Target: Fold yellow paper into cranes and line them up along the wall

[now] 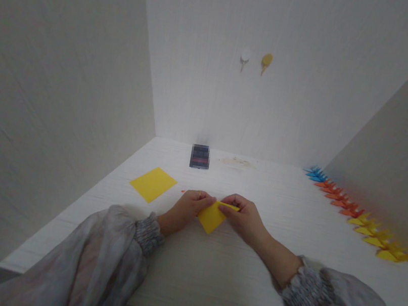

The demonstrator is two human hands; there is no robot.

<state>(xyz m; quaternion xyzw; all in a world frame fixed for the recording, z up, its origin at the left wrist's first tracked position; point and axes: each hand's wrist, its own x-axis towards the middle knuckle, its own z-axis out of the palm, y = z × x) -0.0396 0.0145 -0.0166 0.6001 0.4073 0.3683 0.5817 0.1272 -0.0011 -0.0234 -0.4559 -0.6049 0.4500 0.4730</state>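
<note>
Between my two hands is a small folded piece of yellow origami paper [211,218], one corner pointing toward me. My left hand [190,207] pinches its left side, thumb on top. Its upper right edge is gripped by my right hand [243,214], where a narrow flap stands up between thumb and fingers. The fingers beneath the paper are partly hidden. To the left of my left hand, a flat square sheet of yellow paper [153,184] lies on the table.
Along the right wall runs a row of folded paper cranes: blue [316,174], orange [339,196] and yellow [379,238]. A dark blurred box [200,156] stands near the back wall. Two hooks, one white [245,58] and one gold [267,61], are on that wall. The white table [208,281] has side walls.
</note>
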